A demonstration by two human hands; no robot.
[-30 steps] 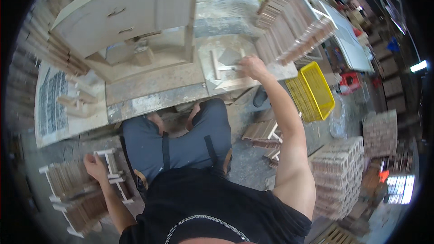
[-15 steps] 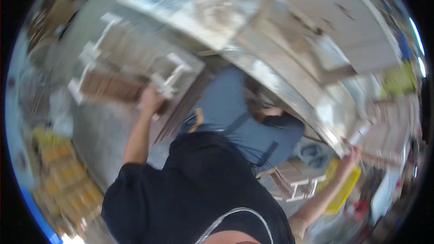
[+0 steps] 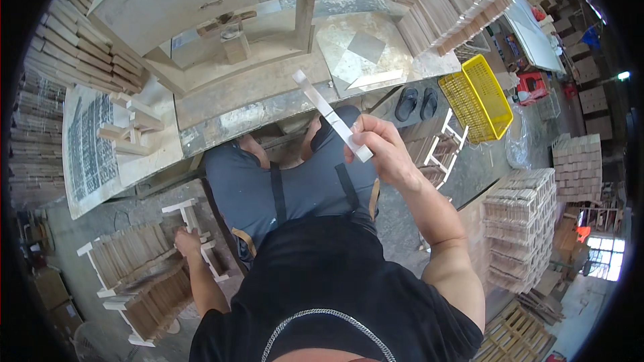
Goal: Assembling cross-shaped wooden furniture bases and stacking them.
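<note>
My right hand point(image 3: 381, 146) is closed on a pale wooden strip point(image 3: 329, 114), pinched near its lower end. The strip slants up and to the left above my lap and bears a small dark mark. Down at the left, my left hand point(image 3: 188, 241) is closed on an H-shaped wooden frame point(image 3: 190, 218) at the near end of a row of similar frames point(image 3: 127, 252). Its fingertips are partly hidden. On the left part of the workbench point(image 3: 241, 115) lies a small assembly of joined wooden bars point(image 3: 133, 127).
A wooden jig with a tall board point(image 3: 201, 0) stands on the bench. Stacked wooden strips point(image 3: 443, 7) rise at its right end. A yellow plastic basket point(image 3: 477, 100), dark slippers point(image 3: 416, 104) and more frames point(image 3: 439, 147) are on the right. A large wood stack point(image 3: 520, 228) stands further right.
The view has swung round to the right. My right hand has come from the bench's right end to above my lap, with the strip in it. My left hand stays at the row of frames.
</note>
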